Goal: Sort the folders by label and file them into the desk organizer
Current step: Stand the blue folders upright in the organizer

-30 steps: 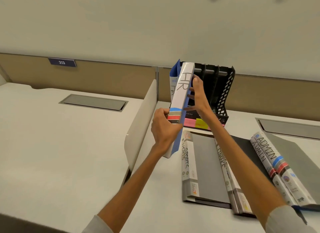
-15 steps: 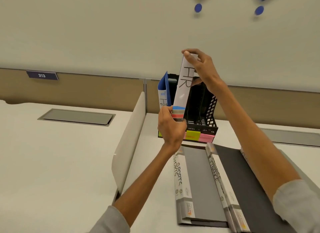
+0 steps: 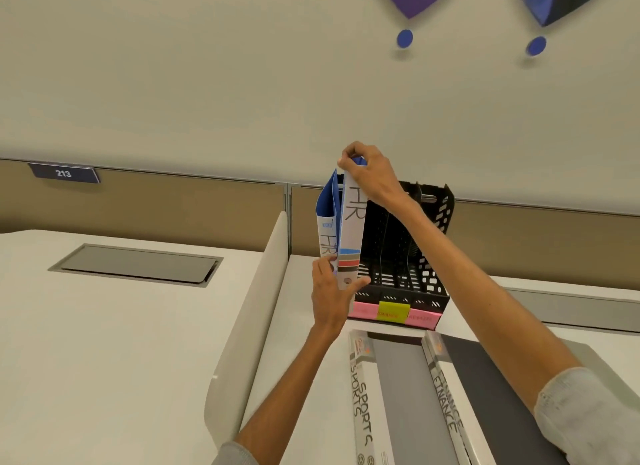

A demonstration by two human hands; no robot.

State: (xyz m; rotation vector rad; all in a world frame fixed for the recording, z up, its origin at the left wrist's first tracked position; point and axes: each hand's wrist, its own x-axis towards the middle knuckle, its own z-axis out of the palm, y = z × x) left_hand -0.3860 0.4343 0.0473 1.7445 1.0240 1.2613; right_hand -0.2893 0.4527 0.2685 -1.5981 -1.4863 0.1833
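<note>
With the left hand (image 3: 330, 298) gripping the HR folder (image 3: 351, 236) at its bottom and the right hand (image 3: 367, 173) pinching its top, it may snag the organizer (image 3: 415, 256) divider and buckle.

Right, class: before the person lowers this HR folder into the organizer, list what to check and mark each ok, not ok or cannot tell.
1. Right hand pinches the HR folder at its top: ok.
2. Left hand steadies its bottom: ok.
3. Spine label reads HR: ok.
4. It stands beside the other HR folder at the organizer left end: ok.
5. Slot label matches HR: cannot tell, hidden.
6. Folder bottom inside the slot: cannot tell.
</note>
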